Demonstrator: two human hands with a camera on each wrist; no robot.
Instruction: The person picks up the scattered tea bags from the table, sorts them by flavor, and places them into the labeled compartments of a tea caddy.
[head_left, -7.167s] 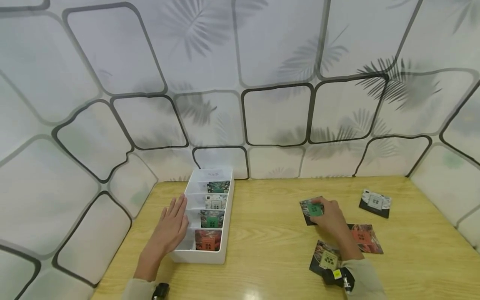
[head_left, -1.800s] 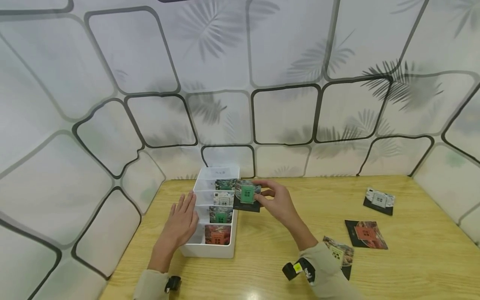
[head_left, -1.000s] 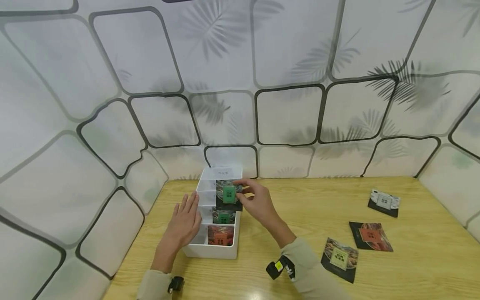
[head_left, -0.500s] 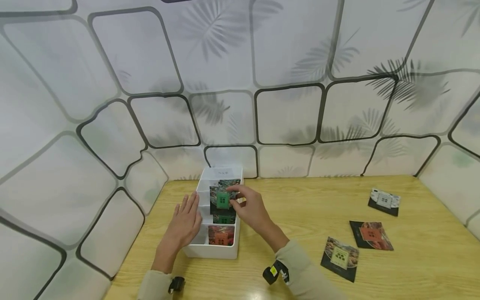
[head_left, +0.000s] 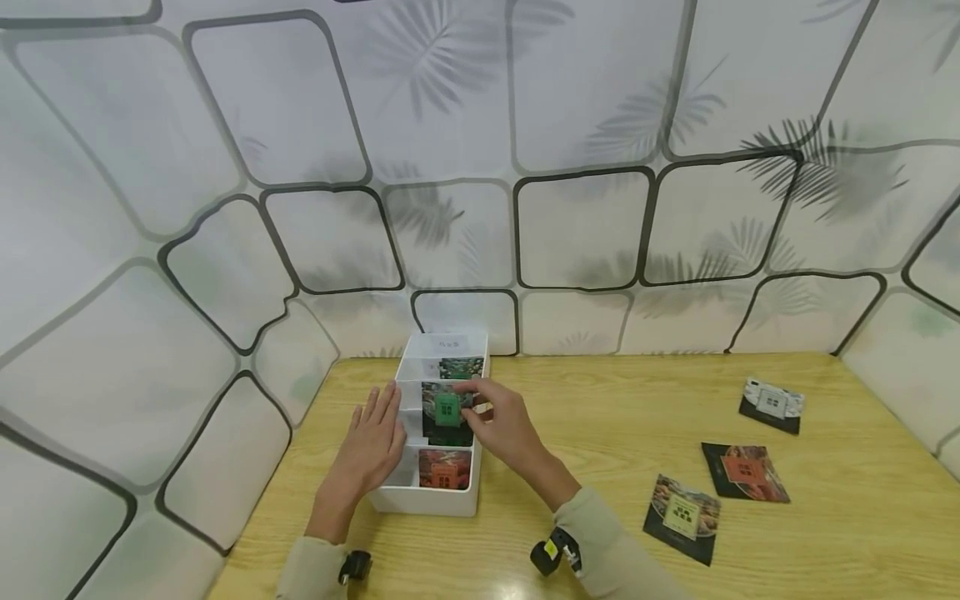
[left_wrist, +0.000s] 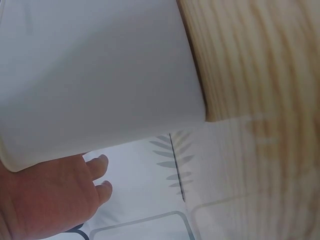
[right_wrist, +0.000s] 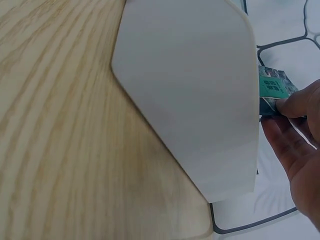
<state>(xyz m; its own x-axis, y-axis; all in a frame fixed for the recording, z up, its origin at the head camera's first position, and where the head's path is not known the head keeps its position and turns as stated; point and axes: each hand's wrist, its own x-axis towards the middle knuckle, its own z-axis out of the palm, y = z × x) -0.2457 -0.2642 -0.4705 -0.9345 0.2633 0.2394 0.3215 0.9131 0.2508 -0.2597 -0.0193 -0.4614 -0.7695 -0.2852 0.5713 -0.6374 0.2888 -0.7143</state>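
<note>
My right hand [head_left: 504, 421] pinches a dark packet with a green label [head_left: 446, 412] by its right side, over the white divided box [head_left: 423, 501]. In the right wrist view the green-labelled packet [right_wrist: 272, 89] stands above the box's rim, thumb on its face. The held packet overlaps the compartment with another green-labelled packet, mostly hidden behind it. My left hand [head_left: 367, 442] lies with fingers straight along the box's left side; in the left wrist view that hand [left_wrist: 52, 195] is beside the white wall. A red packet [head_left: 445, 470] stands in the front compartment, a dark green patterned one [head_left: 461, 367] near the back.
On the wooden table [head_left: 577, 400], to the right, lie three packets: one with a yellow-green label [head_left: 682, 518], one red [head_left: 745, 472] and one white and black [head_left: 772, 404]. A patterned wall covering [head_left: 570, 233] rises behind the table.
My right hand picked the green-labelled packet up from the table, carried it left to the box, then brought it forward and lowered it over a middle compartment. My left hand stayed at the box.
</note>
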